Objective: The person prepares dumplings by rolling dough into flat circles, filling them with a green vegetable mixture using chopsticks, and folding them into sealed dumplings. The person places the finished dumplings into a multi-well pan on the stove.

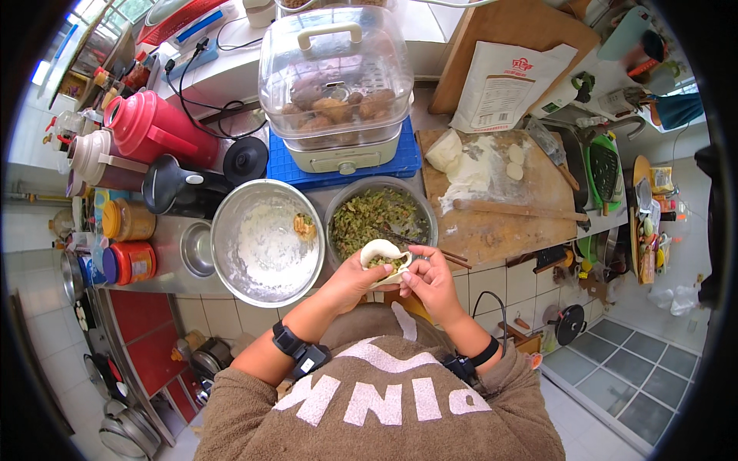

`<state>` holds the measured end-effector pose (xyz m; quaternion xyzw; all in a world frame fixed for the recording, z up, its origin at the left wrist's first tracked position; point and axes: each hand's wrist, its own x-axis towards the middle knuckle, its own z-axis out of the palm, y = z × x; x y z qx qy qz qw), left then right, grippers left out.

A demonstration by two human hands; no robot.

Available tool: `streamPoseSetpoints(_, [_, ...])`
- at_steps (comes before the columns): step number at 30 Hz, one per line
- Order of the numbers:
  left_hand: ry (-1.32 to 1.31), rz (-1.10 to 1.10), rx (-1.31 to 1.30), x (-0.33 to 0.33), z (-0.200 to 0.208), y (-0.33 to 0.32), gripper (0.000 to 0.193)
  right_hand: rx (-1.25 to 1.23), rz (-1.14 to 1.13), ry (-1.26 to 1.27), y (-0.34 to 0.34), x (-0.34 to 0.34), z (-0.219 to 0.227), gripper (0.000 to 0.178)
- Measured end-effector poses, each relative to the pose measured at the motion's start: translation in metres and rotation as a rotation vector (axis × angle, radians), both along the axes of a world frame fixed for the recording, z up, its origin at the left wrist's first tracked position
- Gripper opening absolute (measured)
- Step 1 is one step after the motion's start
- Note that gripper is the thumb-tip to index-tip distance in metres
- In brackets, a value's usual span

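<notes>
A partly folded dumpling [382,250] of white dough, with green chopped filling showing in its opening, is held between both hands. My left hand [355,278] cups it from the left, thumb against the filling side. The fingers of my right hand [427,283] pinch the wrapper's right edge. Just beyond the hands stands a metal bowl of green filling [374,215], with chopsticks [453,260] sticking out over its right rim. To its left, a wide metal bowl [267,286] dusted with flour holds a small yellowish-brown lump [304,227].
On the right, a wooden board [530,234] carries dough [444,151], flour, small dough rounds [515,163] and a rolling pin [519,210]. A clear-lidded steamer [338,84] stands behind the bowls. Pink thermos [173,131], black kettle [181,188] and jars are at left; a sink is at far right.
</notes>
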<state>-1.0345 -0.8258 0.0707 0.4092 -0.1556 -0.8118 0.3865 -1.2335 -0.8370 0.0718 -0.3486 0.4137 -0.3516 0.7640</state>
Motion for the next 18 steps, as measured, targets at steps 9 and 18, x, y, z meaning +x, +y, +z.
streamPoseSetpoints(9, [0.109, -0.035, 0.071, 0.004, -0.01, -0.003, 0.033, -0.172, 0.01, 0.213, 0.002, 0.003, -0.012, 0.016])
streamPoseSetpoints(18, [0.102, -0.031, 0.198, 0.0, -0.018, -0.007, 0.038, -1.139, 0.306, 0.776, -0.006, 0.004, 0.01, 0.028])
